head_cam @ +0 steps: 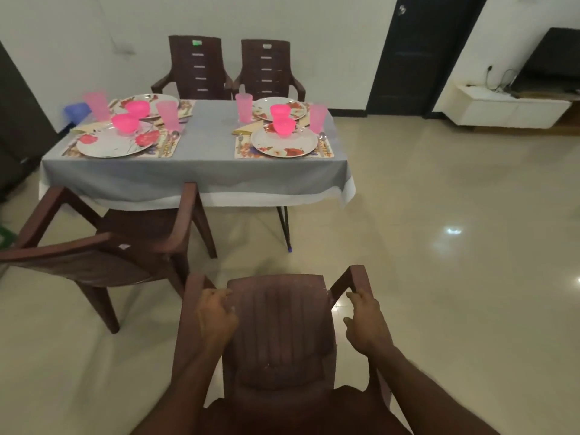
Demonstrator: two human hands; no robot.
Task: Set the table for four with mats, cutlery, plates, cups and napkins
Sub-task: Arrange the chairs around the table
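I stand behind a brown plastic armchair (pixel 279 328), a step back from the table (pixel 201 171). My left hand (pixel 216 318) grips its left armrest and my right hand (pixel 365 321) grips its right armrest. The grey-clothed table carries floral mats (pixel 241 150), several flowered plates (pixel 284 144), pink bowls (pixel 284 125), pink tumblers (pixel 244 106), spoons (pixel 322 138) and folded yellow napkins (pixel 248 128). The settings sit in two pairs, one at the left end and one at the right end.
A second brown chair (pixel 125 243) stands tilted at the table's near left side. Two more brown chairs (pixel 201 69) stand against the far wall. A dark door (pixel 417 54) and a white low cabinet (pixel 505 109) lie to the right. Glossy tiled floor (pixel 455 246) spreads right.
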